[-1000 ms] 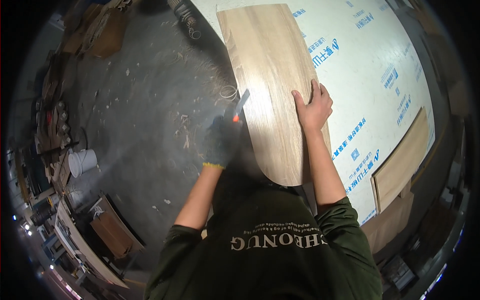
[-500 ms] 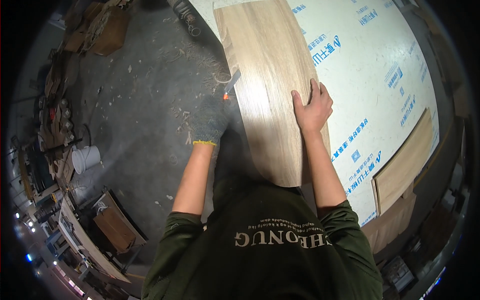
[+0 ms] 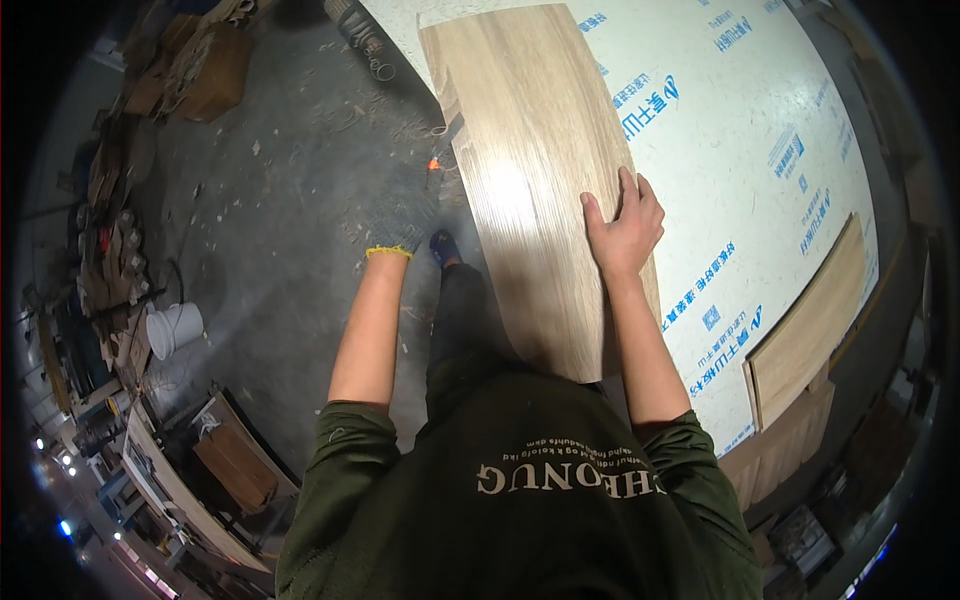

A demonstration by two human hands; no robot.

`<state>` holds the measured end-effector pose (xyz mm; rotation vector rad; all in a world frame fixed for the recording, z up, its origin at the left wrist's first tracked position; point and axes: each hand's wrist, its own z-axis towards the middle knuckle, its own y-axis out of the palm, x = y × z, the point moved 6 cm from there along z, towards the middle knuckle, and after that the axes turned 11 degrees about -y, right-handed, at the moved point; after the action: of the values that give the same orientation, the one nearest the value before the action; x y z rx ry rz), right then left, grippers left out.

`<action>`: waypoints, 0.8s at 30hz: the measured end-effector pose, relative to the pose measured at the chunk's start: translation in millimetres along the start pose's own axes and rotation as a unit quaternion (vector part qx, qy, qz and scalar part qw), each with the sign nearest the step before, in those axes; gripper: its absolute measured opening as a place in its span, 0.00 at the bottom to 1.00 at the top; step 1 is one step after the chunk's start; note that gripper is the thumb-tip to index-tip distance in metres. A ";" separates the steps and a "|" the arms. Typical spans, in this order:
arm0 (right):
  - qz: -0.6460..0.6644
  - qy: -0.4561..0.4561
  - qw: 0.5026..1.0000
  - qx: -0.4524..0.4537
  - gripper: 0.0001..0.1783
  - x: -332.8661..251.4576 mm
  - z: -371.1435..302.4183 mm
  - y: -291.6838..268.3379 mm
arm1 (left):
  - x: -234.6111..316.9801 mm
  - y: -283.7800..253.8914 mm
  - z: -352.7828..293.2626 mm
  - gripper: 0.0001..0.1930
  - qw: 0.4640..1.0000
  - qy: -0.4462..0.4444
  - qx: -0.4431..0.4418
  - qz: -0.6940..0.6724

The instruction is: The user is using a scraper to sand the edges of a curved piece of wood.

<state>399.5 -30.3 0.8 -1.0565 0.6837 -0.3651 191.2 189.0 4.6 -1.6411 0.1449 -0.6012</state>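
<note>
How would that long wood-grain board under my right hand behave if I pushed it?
The board looks stiff, its broad face appearing flat. It may slide, since the white sheet under it looks smooth. It seems unlikely to roll, lying flat.

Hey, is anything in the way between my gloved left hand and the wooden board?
Only the tool in your left hand, at the left edge of the board; I see nothing else between them.

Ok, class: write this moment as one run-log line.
board: on white sheet, overhanging | left hand: gloved, holding flat tool by board's left edge | right hand: bare, on board's right side
</note>
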 end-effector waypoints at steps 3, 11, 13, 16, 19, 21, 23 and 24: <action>0.006 -0.004 1.000 0.004 0.38 -0.8 0.1 0.2 | -3.7 -0.4 15.1 0.20 1.000 0.007 0.028 0.013; 0.003 0.003 1.000 0.000 0.38 -1.6 0.8 -0.8 | -3.5 -9.9 56.3 0.21 1.000 0.012 -0.005 0.012; 0.003 0.004 1.000 0.002 0.38 -2.0 0.7 -1.5 | 4.2 -21.1 64.5 0.20 0.999 0.049 0.019 0.009; -0.001 0.008 1.000 -0.004 0.38 -3.1 0.6 -1.3 | -1.9 -15.9 80.9 0.19 0.997 0.064 0.023 -0.043; -0.003 0.009 1.000 -0.005 0.38 -2.7 0.4 -1.2 | -6.2 -11.6 96.7 0.20 0.998 0.060 0.023 -0.012; 0.001 0.011 1.000 -0.009 0.38 -2.7 0.6 -1.1 | -8.1 -11.0 106.5 0.20 0.998 0.059 0.022 -0.002; 0.002 0.013 1.000 -0.009 0.38 -3.0 1.3 -0.8 | -9.1 -11.6 117.5 0.21 0.998 0.057 0.021 0.008; 0.004 0.014 1.000 -0.010 0.38 -2.8 1.2 -0.7 | -9.6 -11.9 123.4 0.22 0.999 0.040 0.003 0.001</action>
<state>398.2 -28.2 2.8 -1.0693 0.7181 -0.3671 236.8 304.6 7.8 -1.6119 0.2020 -0.6652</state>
